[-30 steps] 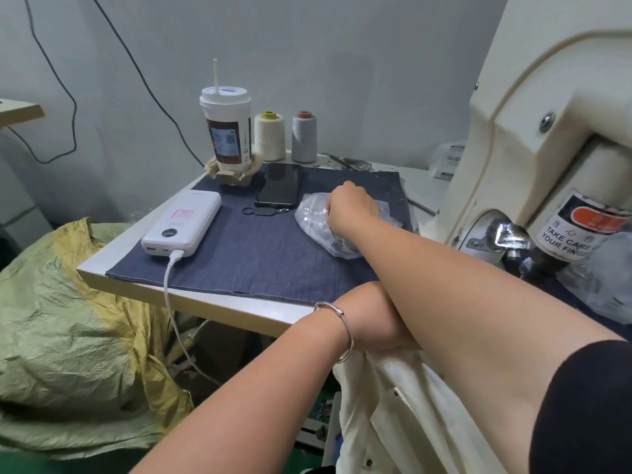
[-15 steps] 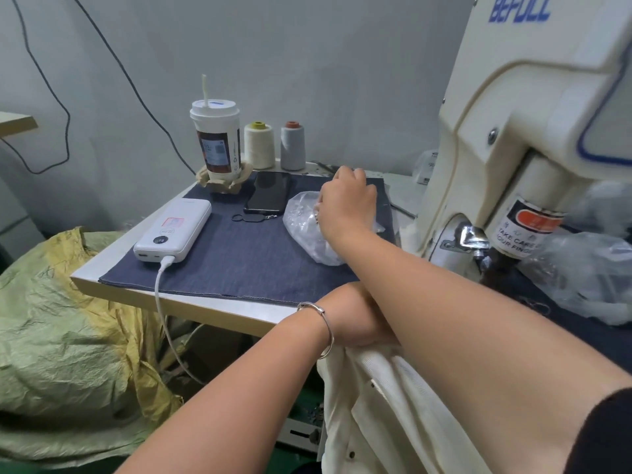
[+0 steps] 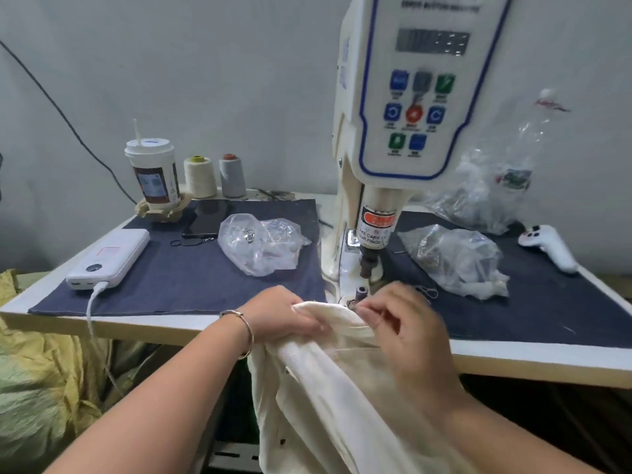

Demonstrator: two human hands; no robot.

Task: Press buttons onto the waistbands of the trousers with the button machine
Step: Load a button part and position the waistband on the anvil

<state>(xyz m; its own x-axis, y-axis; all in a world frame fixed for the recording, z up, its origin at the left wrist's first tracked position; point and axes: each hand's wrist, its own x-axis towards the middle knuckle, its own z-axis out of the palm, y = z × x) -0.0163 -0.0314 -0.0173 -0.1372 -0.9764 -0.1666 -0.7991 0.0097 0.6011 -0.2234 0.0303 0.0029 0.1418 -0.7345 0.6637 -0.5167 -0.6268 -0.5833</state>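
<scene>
Our left hand [image 3: 284, 316] grips the folded edge of the cream trousers [image 3: 328, 388], fingers curled over the waistband, a thin bangle [image 3: 244, 331] round the wrist. Our right hand [image 3: 407, 323] is blurred; its fingertips seem to pinch something small and dark, perhaps a button, at the waistband's edge, though we cannot tell for sure. The trousers hang from both hands over the front edge of the tabletop [image 3: 513, 360], their top just below the lower die [image 3: 359, 293] of the button machine [image 3: 410, 114], whose plunger [image 3: 368, 265] stands above it. Left of the machine, on a dark cloth mat [image 3: 191, 285], lie a clear plastic bag [image 3: 263, 244], a phone [image 3: 207, 218], a white power bank [image 3: 109, 258] with its cable, a lidded cup [image 3: 154, 176] and two thread cones [image 3: 215, 176]. Right of the machine we see more plastic bags [image 3: 455, 258] and a white handheld device [image 3: 547, 244].
</scene>
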